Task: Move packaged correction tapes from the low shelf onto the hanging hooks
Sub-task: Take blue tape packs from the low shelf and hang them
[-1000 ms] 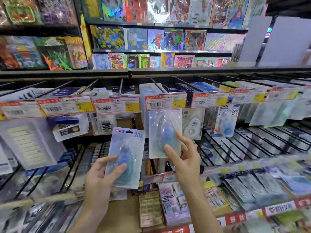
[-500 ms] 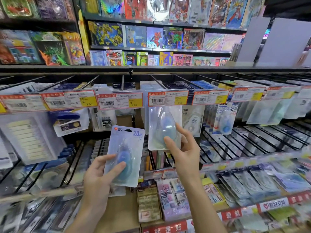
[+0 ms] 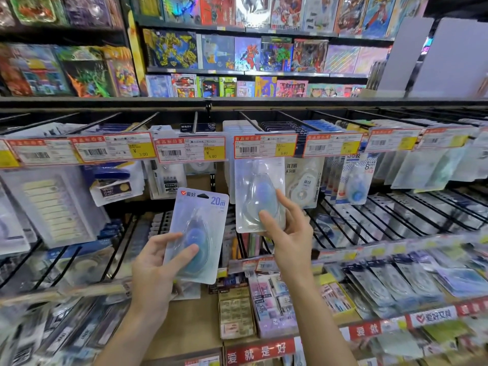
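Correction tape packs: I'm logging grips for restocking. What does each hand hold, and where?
Left hand grips the 20m pack by its lower blister. Right hand pinches the hanging pack at its lower right.

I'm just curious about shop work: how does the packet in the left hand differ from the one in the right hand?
The left packet shows its printed front, marked 20m; the right packet shows only clear plastic. The left packet sits lower and tilted, with its hang hole free; the right packet's top is hidden behind a price tag. The left hand holds one, the right hand the other. Both hold a blue teardrop tape.
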`<state>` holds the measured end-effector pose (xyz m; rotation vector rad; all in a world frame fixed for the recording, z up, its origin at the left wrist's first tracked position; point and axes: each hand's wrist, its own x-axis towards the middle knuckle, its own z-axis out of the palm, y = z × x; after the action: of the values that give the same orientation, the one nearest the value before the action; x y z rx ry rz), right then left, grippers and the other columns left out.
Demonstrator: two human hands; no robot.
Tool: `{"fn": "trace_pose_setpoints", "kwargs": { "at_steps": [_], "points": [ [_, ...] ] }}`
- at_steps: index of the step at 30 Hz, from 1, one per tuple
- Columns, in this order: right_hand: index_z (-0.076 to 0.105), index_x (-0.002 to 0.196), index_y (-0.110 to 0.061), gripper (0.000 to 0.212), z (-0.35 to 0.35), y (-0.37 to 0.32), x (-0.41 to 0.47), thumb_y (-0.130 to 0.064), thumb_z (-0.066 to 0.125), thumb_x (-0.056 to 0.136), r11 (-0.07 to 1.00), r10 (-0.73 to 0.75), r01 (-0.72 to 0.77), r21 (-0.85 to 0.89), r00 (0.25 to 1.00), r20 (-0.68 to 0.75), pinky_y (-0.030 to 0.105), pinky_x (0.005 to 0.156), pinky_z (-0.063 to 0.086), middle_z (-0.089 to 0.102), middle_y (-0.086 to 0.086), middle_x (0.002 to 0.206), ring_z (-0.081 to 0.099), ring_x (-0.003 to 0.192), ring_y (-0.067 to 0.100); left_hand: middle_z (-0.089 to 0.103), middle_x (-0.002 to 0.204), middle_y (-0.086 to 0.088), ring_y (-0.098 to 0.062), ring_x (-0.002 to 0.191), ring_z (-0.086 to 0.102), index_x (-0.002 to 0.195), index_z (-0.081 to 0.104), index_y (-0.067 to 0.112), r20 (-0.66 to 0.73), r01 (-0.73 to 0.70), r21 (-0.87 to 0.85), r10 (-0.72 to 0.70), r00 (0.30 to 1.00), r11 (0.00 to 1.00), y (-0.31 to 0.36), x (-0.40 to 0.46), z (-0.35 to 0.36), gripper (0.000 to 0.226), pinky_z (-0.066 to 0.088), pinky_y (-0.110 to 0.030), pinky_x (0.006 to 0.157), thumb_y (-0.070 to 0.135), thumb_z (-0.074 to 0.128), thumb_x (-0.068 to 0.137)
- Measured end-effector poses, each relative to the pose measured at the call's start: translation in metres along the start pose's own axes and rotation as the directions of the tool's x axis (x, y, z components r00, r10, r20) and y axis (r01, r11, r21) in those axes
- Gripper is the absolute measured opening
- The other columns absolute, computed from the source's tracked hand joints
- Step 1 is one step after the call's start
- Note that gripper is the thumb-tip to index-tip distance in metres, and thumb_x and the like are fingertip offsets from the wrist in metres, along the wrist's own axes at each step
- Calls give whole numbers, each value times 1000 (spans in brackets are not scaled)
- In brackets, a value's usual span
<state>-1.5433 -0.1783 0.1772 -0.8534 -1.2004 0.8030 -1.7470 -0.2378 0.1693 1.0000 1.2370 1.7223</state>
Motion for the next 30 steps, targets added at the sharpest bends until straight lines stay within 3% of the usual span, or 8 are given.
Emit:
{"fn": "trace_pose_setpoints", "kwargs": {
  "at_steps": [6, 10, 15, 20, 23, 25, 27, 30],
  "points": [
    [63, 122, -51, 42, 3, 7, 7, -37, 78, 84, 999, 39, -39, -18, 999, -18, 54, 103, 49, 64, -12, 132, 58, 128, 17, 76, 98, 3, -26, 94, 73, 96, 67, 15, 5, -9, -8, 10, 1000, 1000, -2, -5, -1, 36, 55, -59, 85, 14, 79, 62],
    [63, 117, -48, 39, 12, 14, 15, -33, 79, 85, 998, 44, -47, -37, 997, -64, 50, 100, 52, 65, -24, 123, 58, 122, 4, 77, 94, 8, -30, 93, 72, 94, 67, 15, -14, -11, -10, 11, 1000, 1000, 0, -7, -4, 36, 61, -49, 68, 14, 78, 61],
    [62, 121, -42, 37, 29, 20, 29, -35, 75, 87, 997, 46, -50, -56, 996, -81, 49, 101, 51, 63, -23, 122, 58, 121, 6, 76, 97, 7, -31, 89, 73, 84, 72, 28, -41, 26, -21, -27, 999, 999, 2, -11, -12, 48, 59, -50, 60, 42, 95, 44],
    [58, 123, -49, 36, 38, 32, 32, -36, 70, 92, 996, 37, -47, -82, 992, -120, 47, 90, 56, 63, -18, 124, 61, 95, 11, 75, 97, 7, -30, 90, 73, 93, 68, 18, -48, 23, -21, -24, 999, 1000, 0, -10, -20, 28, 59, -43, 50, 2, 78, 72],
    [49, 130, -58, 40, 42, 38, 30, -51, 63, 93, 984, -11, -12, -176, 992, -129, 43, 95, 51, 59, -23, 127, 57, 105, 15, 76, 99, 3, -31, 90, 74, 93, 69, 17, -49, 20, -12, -20, 999, 1000, -2, -10, -21, 31, 60, -50, 61, 8, 79, 66],
    [45, 140, -50, 45, 43, 39, 30, -49, 59, 97, 962, -50, 13, -272, 990, -131, 34, 101, 45, 51, -28, 129, 50, 116, -8, 76, 99, 2, -32, 92, 73, 94, 69, 16, -41, 15, -12, -15, 999, 1000, -4, -10, -21, 35, 59, -53, 69, 11, 79, 62],
    [42, 145, -44, 48, 44, 37, 27, -46, 56, 100, 937, -70, 22, -348, 989, -127, 19, 95, 37, 47, -23, 125, 38, 112, -26, 76, 97, 3, -29, 92, 73, 96, 68, 13, -20, 6, -12, -6, 1000, 1000, -4, -11, -20, 36, 61, -49, 68, 10, 79, 61],
    [39, 148, -42, 49, 41, 34, 23, -44, 53, 101, 914, -53, -1, -405, 991, -122, 6, 87, 32, 47, -15, 127, 38, 107, -24, 77, 96, 3, -25, 89, 74, 97, 67, 11, -2, -24, -11, 24, 1000, 1000, -6, -11, -17, 37, 62, -33, 60, 9, 78, 61]
  ]
}}
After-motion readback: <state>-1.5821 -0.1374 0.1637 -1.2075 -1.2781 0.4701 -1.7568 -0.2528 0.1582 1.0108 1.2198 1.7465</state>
